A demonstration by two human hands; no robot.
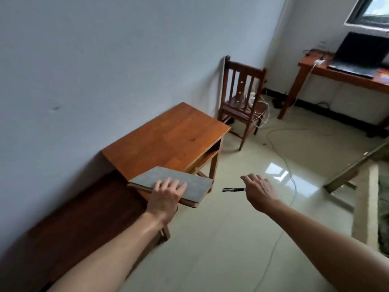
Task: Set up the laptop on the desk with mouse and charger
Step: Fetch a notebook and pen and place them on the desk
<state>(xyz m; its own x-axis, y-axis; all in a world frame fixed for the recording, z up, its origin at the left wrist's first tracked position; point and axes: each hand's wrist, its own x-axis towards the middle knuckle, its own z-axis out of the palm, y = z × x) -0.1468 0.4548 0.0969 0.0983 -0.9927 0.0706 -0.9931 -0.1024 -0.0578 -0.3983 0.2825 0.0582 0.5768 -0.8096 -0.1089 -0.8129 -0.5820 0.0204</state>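
My left hand (166, 193) grips a grey hardcover book (187, 182), held flat just in front of a small wooden desk (168, 133) against the left wall. A black pen (232, 189) sticks out leftward from my right hand (259, 191), which is closed on it. Far off at the upper right, a black laptop (360, 53) stands open on a long wooden desk (311, 64) under a window. A white charger plug (319, 62) lies on that desk's left end, its cable hanging to the floor. No mouse is visible.
A wooden chair (242, 98) with white cables on its seat stands by the wall past the small desk. A long cable (290, 171) trails over the glossy tiled floor. A dark wooden bench (84, 209) runs along the left wall. A bed frame (357, 165) sits at right.
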